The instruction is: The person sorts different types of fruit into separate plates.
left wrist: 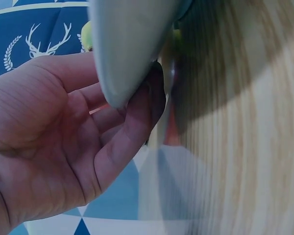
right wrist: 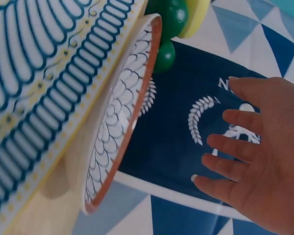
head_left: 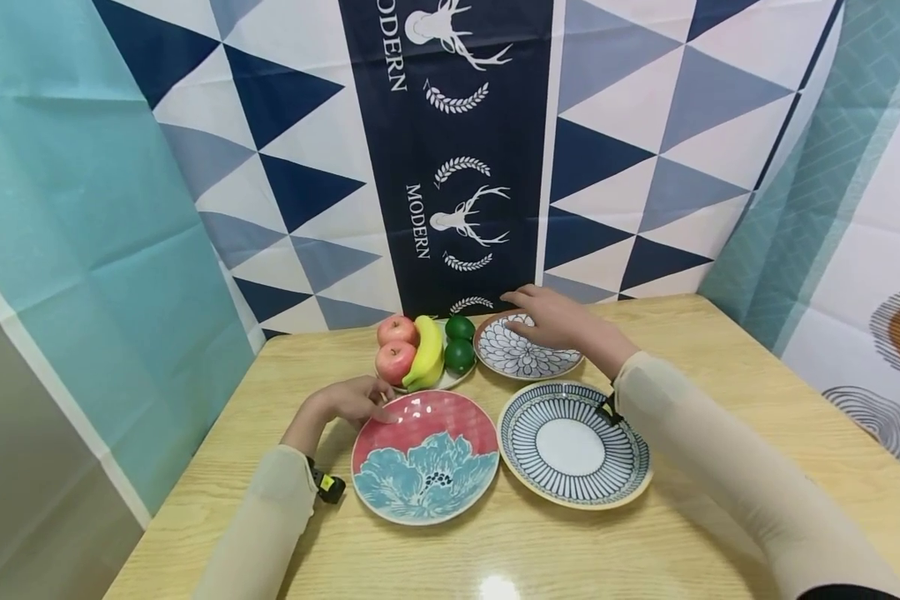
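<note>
My left hand [head_left: 354,400] holds the left rim of a red plate with a large blue flower [head_left: 435,433]. In the left wrist view the fingers curl beneath the pale edge of that plate [left wrist: 130,44], with the thumb side mostly hidden. My right hand [head_left: 558,321] is over the back of a white petal-patterned plate with a brown rim [head_left: 521,358]. Seen from the right wrist, its fingers are spread and apart from the petal-patterned plate [right wrist: 115,122], holding nothing. Under the right forearm lies a blue-striped plate with a yellowish edge [head_left: 570,446].
Behind the red plate, a fruit dish [head_left: 461,380] bears two apples [head_left: 395,362], a banana [head_left: 426,354] and green round fruits [head_left: 460,356]. A patterned cloth [head_left: 465,167] hangs along the back edge of the wooden table [head_left: 390,558].
</note>
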`<state>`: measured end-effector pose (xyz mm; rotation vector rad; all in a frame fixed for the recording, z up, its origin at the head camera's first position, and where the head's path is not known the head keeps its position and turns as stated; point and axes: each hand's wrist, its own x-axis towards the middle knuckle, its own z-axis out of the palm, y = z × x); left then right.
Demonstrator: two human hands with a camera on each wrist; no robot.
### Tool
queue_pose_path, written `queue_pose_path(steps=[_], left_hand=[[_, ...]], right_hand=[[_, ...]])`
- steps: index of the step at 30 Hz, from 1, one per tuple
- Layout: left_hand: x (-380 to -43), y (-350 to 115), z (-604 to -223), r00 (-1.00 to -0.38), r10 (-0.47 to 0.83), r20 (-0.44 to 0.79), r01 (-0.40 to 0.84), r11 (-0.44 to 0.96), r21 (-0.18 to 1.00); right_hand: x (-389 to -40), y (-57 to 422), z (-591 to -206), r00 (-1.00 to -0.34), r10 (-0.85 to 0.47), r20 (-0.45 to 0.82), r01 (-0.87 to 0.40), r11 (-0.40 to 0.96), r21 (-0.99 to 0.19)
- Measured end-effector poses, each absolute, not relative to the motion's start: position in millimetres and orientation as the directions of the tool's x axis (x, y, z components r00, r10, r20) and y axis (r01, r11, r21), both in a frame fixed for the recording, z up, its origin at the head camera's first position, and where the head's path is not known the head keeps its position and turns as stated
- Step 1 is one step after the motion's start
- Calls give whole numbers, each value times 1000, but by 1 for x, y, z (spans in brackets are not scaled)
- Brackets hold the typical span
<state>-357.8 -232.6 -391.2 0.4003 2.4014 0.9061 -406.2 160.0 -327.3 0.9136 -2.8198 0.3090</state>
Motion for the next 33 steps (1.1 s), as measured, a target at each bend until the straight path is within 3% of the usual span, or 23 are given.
queue_pose_path(steps=[19, 33], left_hand=[[-357, -232, -391, -810, 448, -378, 82, 725, 683], [-355, -231, -392, -814, 438, -382, 69, 726, 684]], right_hand=[[-418, 100, -349, -805, -588, 82, -592, 783, -189], [-418, 75, -356, -741, -670, 38, -663, 722, -200]])
